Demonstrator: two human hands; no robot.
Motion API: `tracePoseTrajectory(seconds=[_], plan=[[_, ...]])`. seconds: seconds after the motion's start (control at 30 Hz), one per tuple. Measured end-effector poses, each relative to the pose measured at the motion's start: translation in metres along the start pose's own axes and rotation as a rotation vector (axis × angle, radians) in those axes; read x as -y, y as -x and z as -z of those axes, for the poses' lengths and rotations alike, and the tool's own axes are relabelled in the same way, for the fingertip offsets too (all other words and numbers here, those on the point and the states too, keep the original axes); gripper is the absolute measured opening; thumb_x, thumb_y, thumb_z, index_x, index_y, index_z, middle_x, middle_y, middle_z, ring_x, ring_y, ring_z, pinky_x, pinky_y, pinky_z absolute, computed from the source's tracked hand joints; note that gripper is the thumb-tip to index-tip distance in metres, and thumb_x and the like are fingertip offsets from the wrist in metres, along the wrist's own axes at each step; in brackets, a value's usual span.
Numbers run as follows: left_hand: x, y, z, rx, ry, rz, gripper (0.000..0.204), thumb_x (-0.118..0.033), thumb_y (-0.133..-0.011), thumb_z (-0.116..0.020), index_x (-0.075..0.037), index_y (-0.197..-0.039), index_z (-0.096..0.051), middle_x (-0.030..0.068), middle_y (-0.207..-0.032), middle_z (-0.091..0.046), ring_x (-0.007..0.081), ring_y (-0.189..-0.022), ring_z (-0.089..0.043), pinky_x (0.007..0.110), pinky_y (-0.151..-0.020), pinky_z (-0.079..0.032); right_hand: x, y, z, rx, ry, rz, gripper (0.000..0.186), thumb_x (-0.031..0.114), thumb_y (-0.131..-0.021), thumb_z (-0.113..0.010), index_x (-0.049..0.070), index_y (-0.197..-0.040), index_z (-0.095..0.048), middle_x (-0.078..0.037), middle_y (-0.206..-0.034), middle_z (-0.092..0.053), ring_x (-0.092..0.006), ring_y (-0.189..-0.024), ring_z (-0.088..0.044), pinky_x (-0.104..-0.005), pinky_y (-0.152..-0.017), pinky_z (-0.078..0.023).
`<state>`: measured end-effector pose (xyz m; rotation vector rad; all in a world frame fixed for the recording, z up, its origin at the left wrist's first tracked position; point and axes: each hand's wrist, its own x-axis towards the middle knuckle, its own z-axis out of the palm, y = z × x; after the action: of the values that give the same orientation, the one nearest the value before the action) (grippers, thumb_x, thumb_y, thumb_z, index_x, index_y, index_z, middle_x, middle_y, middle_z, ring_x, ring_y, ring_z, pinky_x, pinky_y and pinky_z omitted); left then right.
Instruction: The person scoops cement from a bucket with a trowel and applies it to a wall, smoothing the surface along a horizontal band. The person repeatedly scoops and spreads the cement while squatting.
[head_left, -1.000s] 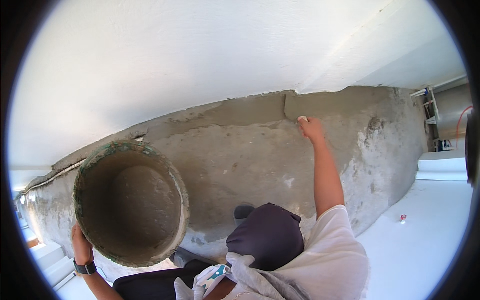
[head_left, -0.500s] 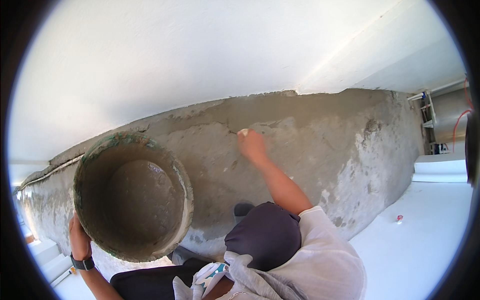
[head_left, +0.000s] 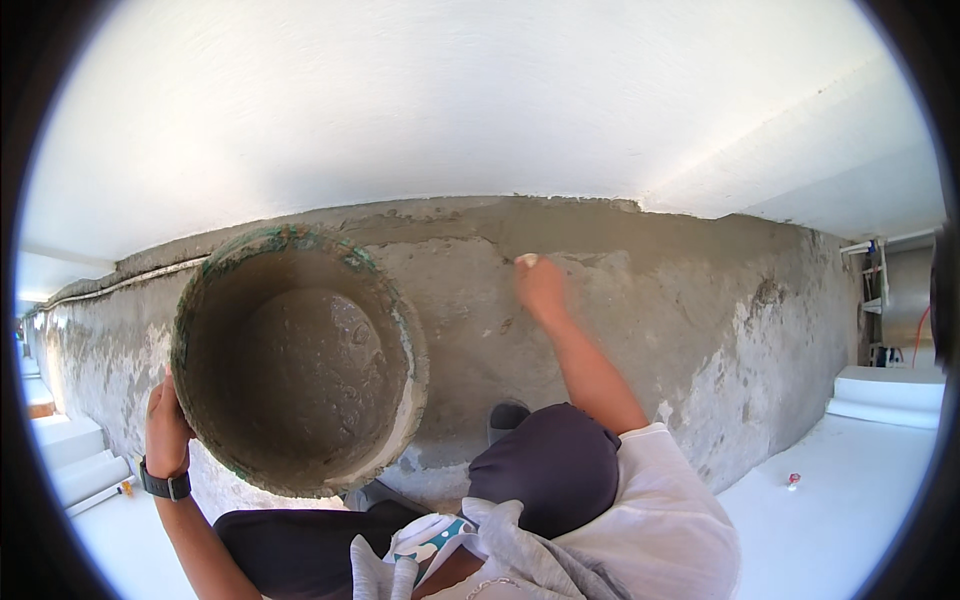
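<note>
Right hand (head_left: 541,287) pressed on the grey plastered wall (head_left: 650,300) far centre, grip can't tell, something pale at the fingertips; left hand (head_left: 166,430) clasps the mortar-caked bucket (head_left: 300,360) rim, near left.

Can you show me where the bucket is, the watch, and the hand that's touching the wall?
bucket (head_left: 300,365): head view, on its grey inside bottom.
watch (head_left: 166,485): head view, on the dark strap.
right hand (head_left: 540,288): head view, on its back.

Rough grey cement render wall (head_left: 650,300), mortar-crusted matt bucket (head_left: 300,360), smooth white ceiling (head_left: 450,100)
</note>
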<state>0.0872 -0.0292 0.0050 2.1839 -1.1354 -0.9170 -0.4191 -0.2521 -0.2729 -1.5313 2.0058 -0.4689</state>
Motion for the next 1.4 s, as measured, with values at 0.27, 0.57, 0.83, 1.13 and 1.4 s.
tracePoseTrajectory(seconds=[0.27, 0.57, 0.83, 1.13, 1.4], plan=[[0.010, -0.002, -0.012, -0.162, -0.243, -0.247, 0.044, -0.037, -0.110, -0.039, 0.000, -0.117, -0.061, 0.0050, -0.096, -0.055, 0.0102, -0.069, -0.051, 0.025, -0.054, -0.040, 0.045, 0.008, -0.024, 0.024, -0.015, 0.050, 0.041, 0.033, -0.096, -0.060, -0.008, -0.103, -0.064, -0.028, -0.095, -0.069, -0.0462, -0.093, -0.067, -0.0513, -0.080, -0.053], [-0.025, 0.007, -0.029, -0.192, 0.045, -0.069, 0.049, -0.046, -0.108, -0.041, -0.005, -0.094, -0.064, -0.0001, -0.078, -0.057, 0.0068, -0.060, -0.051, 0.022, -0.047, -0.037, 0.055, 0.019, -0.040, 0.174, 0.012, 0.125, 0.041, 0.034, -0.095, -0.060, -0.007, -0.102, -0.065, -0.028, -0.096, -0.069, -0.0456, -0.094, -0.067, -0.0512, -0.081, -0.052], [-0.044, 0.009, -0.024, -0.099, 0.241, 0.181, 0.050, -0.049, -0.107, -0.041, -0.008, -0.092, -0.066, -0.0065, -0.065, -0.056, 0.0036, -0.051, -0.045, 0.020, -0.046, -0.033, 0.012, 0.003, 0.003, -0.020, -0.051, -0.090, 0.040, 0.032, -0.095, -0.061, -0.007, -0.104, -0.064, -0.029, -0.095, -0.069, -0.0463, -0.093, -0.067, -0.0527, -0.080, -0.052], [-0.039, 0.007, -0.038, -0.250, 0.166, 0.035, 0.047, -0.044, -0.108, -0.042, -0.007, -0.095, -0.069, -0.0093, -0.069, -0.055, 0.0010, -0.056, -0.041, 0.022, -0.051, -0.028, 0.039, 0.041, -0.027, -0.007, 0.031, 0.067, 0.040, 0.033, -0.097, -0.058, -0.003, -0.113, -0.062, -0.027, -0.107, -0.067, -0.0435, -0.102, -0.065, -0.0519, -0.086, -0.051], [-0.031, 0.003, -0.021, -0.078, 0.193, 0.039, 0.045, -0.043, -0.108, -0.043, -0.008, -0.095, -0.070, -0.0099, -0.068, -0.054, 0.0013, -0.056, -0.038, 0.022, -0.051, -0.027, -0.065, 0.052, 0.069, -0.051, 0.196, -0.033, 0.038, 0.023, -0.089, -0.065, 0.001, -0.119, -0.054, -0.026, -0.105, -0.066, -0.0455, -0.100, -0.065, -0.0518, -0.082, -0.051]])
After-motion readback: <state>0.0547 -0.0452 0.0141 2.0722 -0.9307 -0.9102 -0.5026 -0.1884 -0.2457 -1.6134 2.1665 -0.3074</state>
